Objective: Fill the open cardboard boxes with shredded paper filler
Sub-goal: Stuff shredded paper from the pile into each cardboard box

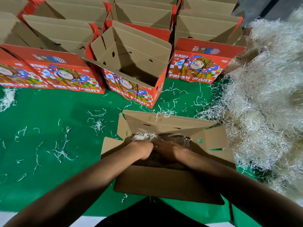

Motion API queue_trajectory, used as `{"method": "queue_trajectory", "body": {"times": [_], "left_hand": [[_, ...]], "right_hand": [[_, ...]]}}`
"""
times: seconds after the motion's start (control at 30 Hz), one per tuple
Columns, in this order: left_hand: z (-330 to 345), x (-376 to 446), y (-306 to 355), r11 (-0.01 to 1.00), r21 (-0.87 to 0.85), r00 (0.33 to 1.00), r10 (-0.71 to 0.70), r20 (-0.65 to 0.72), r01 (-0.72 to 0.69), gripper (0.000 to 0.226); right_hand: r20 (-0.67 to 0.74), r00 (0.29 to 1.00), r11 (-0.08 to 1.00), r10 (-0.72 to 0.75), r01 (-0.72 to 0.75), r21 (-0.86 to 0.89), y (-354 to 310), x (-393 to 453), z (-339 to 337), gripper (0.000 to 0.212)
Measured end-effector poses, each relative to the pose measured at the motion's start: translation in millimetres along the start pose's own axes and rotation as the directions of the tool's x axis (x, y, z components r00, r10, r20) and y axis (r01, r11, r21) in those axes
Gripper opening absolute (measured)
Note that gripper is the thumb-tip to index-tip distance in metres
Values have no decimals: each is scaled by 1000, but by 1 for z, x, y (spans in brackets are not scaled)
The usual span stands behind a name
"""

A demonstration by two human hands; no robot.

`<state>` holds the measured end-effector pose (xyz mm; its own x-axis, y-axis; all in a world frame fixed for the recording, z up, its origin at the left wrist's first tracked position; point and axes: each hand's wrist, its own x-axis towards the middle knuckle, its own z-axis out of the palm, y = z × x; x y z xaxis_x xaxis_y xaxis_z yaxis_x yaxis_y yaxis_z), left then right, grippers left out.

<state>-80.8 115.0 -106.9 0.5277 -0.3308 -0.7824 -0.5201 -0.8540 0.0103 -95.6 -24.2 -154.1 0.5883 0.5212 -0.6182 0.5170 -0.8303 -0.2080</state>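
A person's left hand [142, 149] and right hand [165, 149] reach side by side into the nearest open box [164, 181], set on the green mat [49, 145] with its long axis running left to right and its mouth upward; both press on shredded paper filler [144, 136] inside, the fingers too blurred to tell their state; one empty open box [131, 63] stands just beyond among three closed printed boxes; a large filler heap [262, 95] lies at right.

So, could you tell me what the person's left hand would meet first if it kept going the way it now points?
Most likely the pale shredded paper filler inside the nearest open brown cardboard box; the left hand points forward and down into it. Depth is blurred, so contact may exist already.
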Motion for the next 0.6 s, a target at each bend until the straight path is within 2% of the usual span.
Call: {"method": "queue_trajectory", "body": {"times": [0.07,0.13,0.3,0.37,0.4,0.43,0.5,0.53,0.6], "left_hand": [[9,1,-2,1000,-5,994,-24,105,25,36],[13,2,0,999,-3,988,-42,146,43,36],[12,4,1,997,-4,978,-80,191,82,36],[10,2,1,997,-10,978,-79,192,82,35],[10,3,2,998,-25,986,-60,155,64,34],[9,3,2,996,-67,995,-48,89,54,33],[3,4,2,991,-128,991,-50,-127,34,32],[1,8,0,991,-127,977,-59,-204,34,33],[0,15,-6,993,-113,979,-60,-197,38,39]], "right_hand": [[-23,998,993,-57,54,-107,3,-1,8,79],[-11,1000,985,-8,6,-171,10,0,13,95],[29,998,984,57,-51,-172,12,6,17,97],[-2,999,996,39,-39,-84,11,2,11,86],[-60,998,1000,10,-11,-6,10,-1,5,73],[-152,988,998,-11,20,56,10,-6,1,57],[-302,953,999,-11,24,37,14,-11,-1,31],[-303,953,1000,-2,-7,-30,16,-12,-2,25],[-189,980,997,67,-75,-35,16,-16,0,22]]}}
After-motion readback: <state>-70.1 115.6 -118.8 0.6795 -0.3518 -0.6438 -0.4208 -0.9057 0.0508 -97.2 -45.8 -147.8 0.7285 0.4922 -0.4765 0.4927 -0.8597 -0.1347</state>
